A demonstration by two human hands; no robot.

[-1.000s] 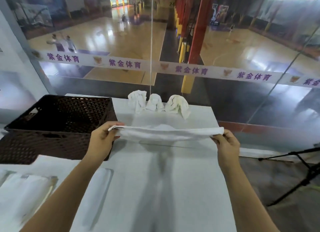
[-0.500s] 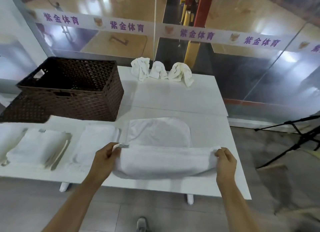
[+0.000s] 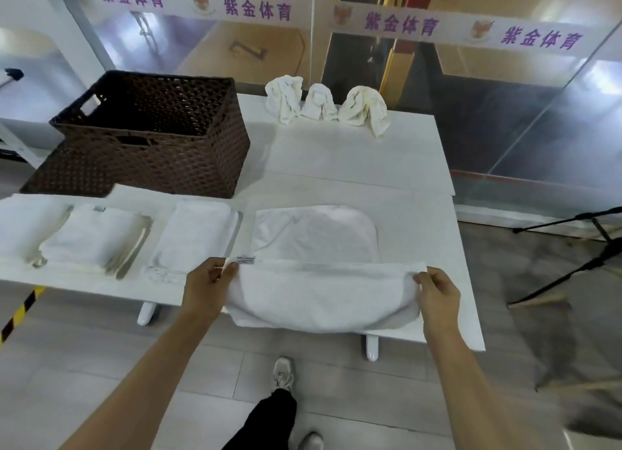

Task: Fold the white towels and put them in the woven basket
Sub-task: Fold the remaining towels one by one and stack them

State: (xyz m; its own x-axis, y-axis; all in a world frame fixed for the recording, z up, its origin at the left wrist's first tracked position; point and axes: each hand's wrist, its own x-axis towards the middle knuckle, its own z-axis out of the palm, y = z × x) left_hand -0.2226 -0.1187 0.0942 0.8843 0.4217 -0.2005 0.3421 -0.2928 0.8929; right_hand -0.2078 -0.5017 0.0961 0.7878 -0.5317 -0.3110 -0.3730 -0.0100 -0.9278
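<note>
The white tabletop (image 3: 353,153) carried the woven basket (image 3: 151,129) at its far left. The towel (image 3: 319,281) lay at the near edge, long axis left-right, sagging between both grips: left hand (image 3: 208,286) and right hand (image 3: 437,293) each pinched a top corner.

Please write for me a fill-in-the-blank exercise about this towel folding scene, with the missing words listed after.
1. Both hands, left hand and right hand, hold one white ____.
2. The crumpled towels at the far edge of the table number ____.
3. The woven basket stands to the ____ of the crumpled towels.
4. The folded towels lie ____ the basket, on the table.

Missing words: towel; three; left; outside
</note>
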